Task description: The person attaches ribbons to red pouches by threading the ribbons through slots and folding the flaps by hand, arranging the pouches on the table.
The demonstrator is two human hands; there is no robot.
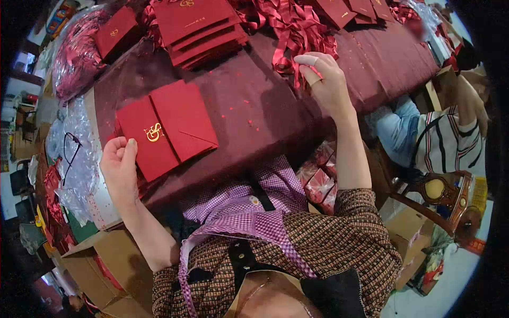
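Note:
A flat, folded red paper bag (191, 114) with a gold monogram lies tilted on the dark red tablecloth, with more red edges under it. My left hand (119, 167) is closed at its left edge, thumb on top and fingers curled against the side. Farther right, my right hand (324, 79) is pinched at the near end of a tangled heap of shiny red ribbons (291, 32). Its fingertips are on the ribbon; how many strands they hold cannot be made out.
A stack of red bags (201, 32) stands at the back, with more red pieces (339, 10) to its right. Plastic-wrapped red goods (79, 58) sit far left. Cardboard boxes (111, 265) flank me below, and another person's striped sleeve (448, 138) is at right.

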